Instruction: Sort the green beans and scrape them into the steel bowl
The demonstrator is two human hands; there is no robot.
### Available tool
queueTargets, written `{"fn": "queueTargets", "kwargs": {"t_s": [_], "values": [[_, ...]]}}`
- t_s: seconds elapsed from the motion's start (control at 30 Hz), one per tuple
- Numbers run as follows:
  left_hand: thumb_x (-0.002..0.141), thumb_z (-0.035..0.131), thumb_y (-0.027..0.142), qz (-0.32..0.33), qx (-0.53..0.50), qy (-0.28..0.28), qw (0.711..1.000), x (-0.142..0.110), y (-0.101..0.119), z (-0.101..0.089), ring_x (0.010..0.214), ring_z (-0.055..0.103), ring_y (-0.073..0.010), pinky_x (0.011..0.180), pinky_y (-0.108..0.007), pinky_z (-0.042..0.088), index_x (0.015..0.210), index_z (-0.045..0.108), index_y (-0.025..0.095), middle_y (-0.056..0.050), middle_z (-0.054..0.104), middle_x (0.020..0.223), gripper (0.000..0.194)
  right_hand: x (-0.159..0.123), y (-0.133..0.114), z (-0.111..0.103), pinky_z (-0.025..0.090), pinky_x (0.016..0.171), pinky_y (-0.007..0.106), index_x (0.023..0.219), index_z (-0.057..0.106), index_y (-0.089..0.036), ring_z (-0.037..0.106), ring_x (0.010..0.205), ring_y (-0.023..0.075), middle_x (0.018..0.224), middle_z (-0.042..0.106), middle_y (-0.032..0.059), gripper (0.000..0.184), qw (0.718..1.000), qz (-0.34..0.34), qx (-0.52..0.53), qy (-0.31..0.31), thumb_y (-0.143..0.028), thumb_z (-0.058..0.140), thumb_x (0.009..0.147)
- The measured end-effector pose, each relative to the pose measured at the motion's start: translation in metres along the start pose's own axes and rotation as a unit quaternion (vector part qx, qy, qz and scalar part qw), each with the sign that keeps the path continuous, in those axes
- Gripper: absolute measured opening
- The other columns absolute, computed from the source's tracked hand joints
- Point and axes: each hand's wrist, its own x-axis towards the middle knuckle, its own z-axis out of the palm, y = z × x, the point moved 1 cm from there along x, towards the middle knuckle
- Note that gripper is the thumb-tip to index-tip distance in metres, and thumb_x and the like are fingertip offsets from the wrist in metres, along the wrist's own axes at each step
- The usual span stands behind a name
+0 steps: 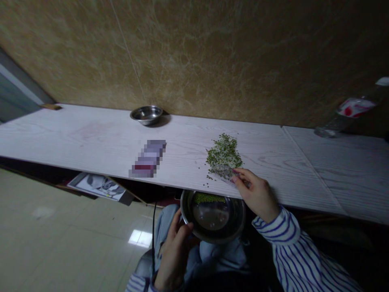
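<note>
Small green beans point(224, 150), like mung beans, lie spread in a heap on the pale wood-grain table point(188, 156). At the near side of the heap, my right hand point(258, 192) pinches a piece of clear plastic point(223, 172); its exact kind is hard to make out. Just below the table's front edge, my left hand point(178, 243) grips the left rim of a steel bowl point(212, 235). More green beans point(209, 198) sit in the far part of that bowl. A few stray beans lie near the table edge.
A smaller steel bowl point(147, 115) stands by the wall. Nearer the front lies a pixelated flat item point(148, 158). A clear plastic bottle point(349, 111) stands at the right. An open drawer or box point(101, 188) shows under the table at left.
</note>
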Motion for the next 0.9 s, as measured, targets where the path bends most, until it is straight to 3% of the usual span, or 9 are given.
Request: {"fn": "queueTargets", "kwargs": {"t_s": [0.13, 0.37, 0.7, 0.9], "values": [[0.069, 0.073, 0.03, 0.002, 0.01, 0.002, 1.0, 0.001, -0.001, -0.001, 0.111, 0.062, -0.0332, 0.073, -0.039, 0.058, 0.139, 0.054, 0.022, -0.014, 0.065, 0.13, 0.073, 0.003, 0.002, 0.002, 0.057, 0.067, 0.032, 0.106, 0.073, -0.019, 0.075, 0.075, 0.0232, 0.083, 0.079, 0.0082, 0.028, 1.0, 0.003, -0.004, 0.0, -0.031, 0.057, 0.086], [0.067, 0.074, 0.033, 0.003, 0.019, 0.004, 1.0, 0.003, 0.0, -0.004, 0.103, 0.065, -0.03, 0.074, -0.038, 0.057, 0.138, 0.056, 0.025, -0.013, 0.066, 0.129, 0.074, 0.01, 0.006, 0.001, 0.057, 0.068, 0.033, 0.107, 0.072, -0.018, 0.076, 0.077, 0.0242, 0.082, 0.079, 0.0088, 0.03, 1.0, 0.015, -0.001, 0.009, -0.032, 0.056, 0.087], [0.067, 0.074, 0.034, -0.01, 0.023, 0.012, 1.0, 0.004, 0.0, -0.007, 0.115, 0.061, -0.0344, 0.072, -0.037, 0.057, 0.136, 0.057, 0.027, -0.012, 0.065, 0.133, 0.071, 0.01, 0.0, 0.01, 0.058, 0.071, 0.034, 0.106, 0.072, -0.02, 0.075, 0.076, 0.0237, 0.084, 0.079, 0.0087, 0.029, 1.0, 0.012, 0.011, -0.007, -0.032, 0.055, 0.086], [0.067, 0.074, 0.035, 0.004, 0.022, 0.011, 1.0, 0.005, -0.002, -0.007, 0.115, 0.062, -0.0354, 0.072, -0.038, 0.057, 0.135, 0.058, 0.027, -0.012, 0.065, 0.134, 0.07, 0.013, 0.005, 0.004, 0.057, 0.068, 0.034, 0.108, 0.072, -0.019, 0.075, 0.076, 0.0242, 0.083, 0.079, 0.0092, 0.031, 1.0, 0.017, -0.008, 0.011, -0.033, 0.056, 0.086]]}}
